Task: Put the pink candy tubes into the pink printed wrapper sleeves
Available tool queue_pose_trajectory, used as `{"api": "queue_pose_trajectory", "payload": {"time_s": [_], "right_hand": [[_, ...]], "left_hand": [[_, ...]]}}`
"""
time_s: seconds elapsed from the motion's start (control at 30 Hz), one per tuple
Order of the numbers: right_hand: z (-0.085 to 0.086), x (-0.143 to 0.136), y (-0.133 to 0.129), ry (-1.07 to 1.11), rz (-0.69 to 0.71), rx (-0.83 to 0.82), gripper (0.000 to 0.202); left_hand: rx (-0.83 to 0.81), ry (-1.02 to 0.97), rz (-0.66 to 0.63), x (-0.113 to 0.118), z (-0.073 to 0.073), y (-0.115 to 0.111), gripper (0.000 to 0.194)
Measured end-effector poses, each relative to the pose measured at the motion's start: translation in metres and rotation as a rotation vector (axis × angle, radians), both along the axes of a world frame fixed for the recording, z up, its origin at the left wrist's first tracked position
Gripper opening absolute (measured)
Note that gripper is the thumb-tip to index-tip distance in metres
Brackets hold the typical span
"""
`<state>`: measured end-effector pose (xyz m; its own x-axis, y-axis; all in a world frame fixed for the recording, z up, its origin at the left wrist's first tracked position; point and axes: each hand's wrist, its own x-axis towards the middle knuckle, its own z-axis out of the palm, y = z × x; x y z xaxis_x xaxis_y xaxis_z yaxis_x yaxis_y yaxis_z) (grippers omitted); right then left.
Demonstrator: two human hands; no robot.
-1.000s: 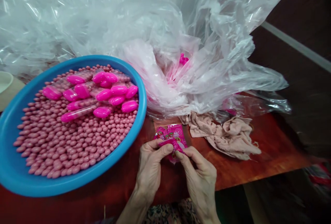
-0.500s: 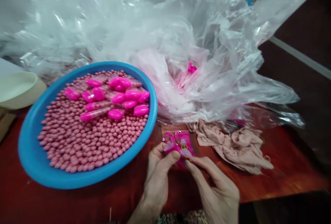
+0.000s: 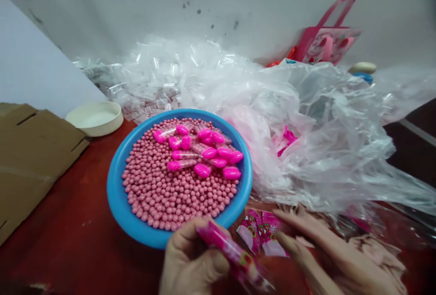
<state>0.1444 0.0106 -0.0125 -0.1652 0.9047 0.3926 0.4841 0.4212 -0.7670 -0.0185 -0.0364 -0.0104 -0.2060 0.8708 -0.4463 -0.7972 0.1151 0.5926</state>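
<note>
My left hand pinches a pink printed tube between thumb and fingers, just in front of the basin; its lower end is blurred. My right hand is off the tube, fingers stretched out and smeared a little, beside flat pink printed packets on the table. A blue basin holds a bed of round pink beads. On top of them lie several clear tubes with bright pink ends, some with beads inside.
Crumpled clear plastic bags and a heap of clear tubes run along the wall. A beige cloth lies at the right. At the left are a white bowl and a cardboard box. A pink bag stands behind.
The view has turned left and up. My left hand has brought the pink tube toward the basin. My right hand has let go of it and moved apart to the right.
</note>
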Motion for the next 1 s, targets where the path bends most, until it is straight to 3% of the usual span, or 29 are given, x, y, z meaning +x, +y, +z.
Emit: {"api": "queue_pose_trajectory", "payload": {"time_s": [0.07, 0.13, 0.2, 0.3, 0.5, 0.63, 0.73, 0.83, 0.9, 0.93, 1.0], "right_hand": [[0.006, -0.019, 0.029, -0.196, 0.087, 0.086, 0.021], [0.006, -0.039, 0.058, -0.356, 0.094, 0.293, 0.022], [0.003, -0.058, 0.079, -0.526, 0.141, 0.313, 0.016], [-0.004, -0.078, 0.095, -0.613, 0.201, 0.321, 0.015], [-0.004, -0.096, 0.100, -0.618, 0.181, 0.353, 0.014], [0.011, -0.078, 0.091, -0.574, 0.193, 0.342, 0.024], [0.018, -0.048, 0.080, -0.589, 0.298, 0.324, 0.025], [0.012, -0.033, 0.075, -0.590, 0.414, 0.345, 0.031], [0.003, -0.041, 0.076, -0.558, 0.498, 0.424, 0.040], [-0.001, -0.049, 0.077, -0.612, 0.629, 0.382, 0.048], [-0.007, -0.070, 0.078, -0.522, 0.605, 0.394, 0.056]], "left_hand": [[-0.027, 0.004, 0.141, -0.023, 0.004, -0.001, 0.030], [-0.028, 0.034, 0.248, -0.041, 0.006, 0.001, 0.033], [-0.028, 0.033, 0.329, -0.054, 0.006, 0.005, 0.035], [-0.030, -0.065, 0.380, -0.065, 0.005, 0.011, 0.034], [0.030, -0.216, 0.421, -0.070, 0.000, 0.021, 0.016], [0.024, -0.230, 0.442, -0.071, 0.002, 0.024, 0.020], [0.073, -0.226, 0.431, -0.070, 0.004, 0.025, 0.013], [0.115, -0.211, 0.439, -0.068, 0.005, 0.027, 0.015], [0.121, -0.190, 0.449, -0.067, 0.004, 0.028, 0.016], [0.122, -0.178, 0.454, -0.066, 0.003, 0.028, 0.017], [0.120, -0.160, 0.463, -0.067, 0.002, 0.029, 0.017]]}}
